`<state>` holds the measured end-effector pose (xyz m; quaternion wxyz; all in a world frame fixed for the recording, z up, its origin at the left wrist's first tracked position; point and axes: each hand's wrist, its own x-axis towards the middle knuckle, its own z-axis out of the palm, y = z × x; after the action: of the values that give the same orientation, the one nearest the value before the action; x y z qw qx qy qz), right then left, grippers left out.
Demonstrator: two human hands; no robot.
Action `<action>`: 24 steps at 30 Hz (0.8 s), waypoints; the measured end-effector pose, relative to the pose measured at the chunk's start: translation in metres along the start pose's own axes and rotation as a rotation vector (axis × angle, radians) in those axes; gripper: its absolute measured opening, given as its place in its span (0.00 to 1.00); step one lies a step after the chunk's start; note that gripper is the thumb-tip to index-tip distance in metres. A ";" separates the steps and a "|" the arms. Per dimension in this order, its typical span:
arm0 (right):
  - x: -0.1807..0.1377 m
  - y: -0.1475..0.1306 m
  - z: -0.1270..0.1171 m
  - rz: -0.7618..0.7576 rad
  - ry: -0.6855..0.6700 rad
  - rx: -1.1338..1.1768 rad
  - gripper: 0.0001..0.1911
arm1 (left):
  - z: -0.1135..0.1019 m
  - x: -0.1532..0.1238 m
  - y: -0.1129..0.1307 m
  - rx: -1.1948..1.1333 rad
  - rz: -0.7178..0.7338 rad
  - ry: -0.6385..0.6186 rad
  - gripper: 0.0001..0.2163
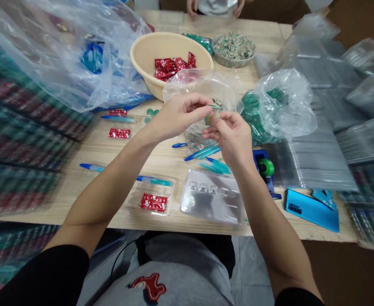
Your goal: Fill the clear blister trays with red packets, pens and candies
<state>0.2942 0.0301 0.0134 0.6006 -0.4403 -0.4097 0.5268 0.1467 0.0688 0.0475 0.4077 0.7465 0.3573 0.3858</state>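
My left hand (pixel 183 114) pinches a small green-and-cream striped piece (pixel 215 106) between thumb and fingers. Close beside it, my right hand (pixel 233 135) has its fingers curled and pinched on a similar small piece; the fingers partly hide it. Both hands are over an open clear plastic bag (pixel 202 87) with more striped pieces inside. Below them lie blue-capped turquoise pens (pixel 202 153) and a loose blue cap (pixel 179 145). Nearer my body, a clear plastic tray (pixel 210 196) with moulded slots rests on the table, beside another tray holding a red patterned packet (pixel 154 203).
A cream basin (pixel 139 53) holds red packets. Behind it stands a bowl of striped pieces (pixel 234 46). Green items fill a bag (pixel 253 110) on the right, near a tape dispenser (pixel 265 168), stacked clear trays (pixel 314 163) and a blue phone (pixel 310 210). Another person's hands (pixel 192 7) show opposite.
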 end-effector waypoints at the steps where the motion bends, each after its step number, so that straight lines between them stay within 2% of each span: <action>1: 0.002 0.000 0.000 -0.001 -0.008 -0.016 0.20 | 0.000 0.000 0.001 0.008 0.003 -0.001 0.05; 7: 0.000 -0.002 -0.001 -0.079 -0.056 -0.050 0.21 | -0.001 0.004 -0.004 -0.044 -0.011 0.141 0.05; 12: -0.021 -0.009 0.000 -0.224 -0.059 -0.055 0.18 | 0.001 -0.009 -0.008 -0.115 0.001 0.175 0.04; 18: -0.044 -0.017 0.003 -0.240 -0.094 -0.097 0.13 | 0.010 -0.037 0.013 -0.054 0.046 0.301 0.05; 24: -0.066 -0.019 0.004 -0.257 -0.090 -0.105 0.12 | 0.006 -0.061 0.032 0.023 0.119 0.273 0.01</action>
<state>0.2888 -0.0363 0.0308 0.6203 -0.3911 -0.5162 0.4424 0.1321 0.0021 0.0565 0.3233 0.7115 0.3687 0.5032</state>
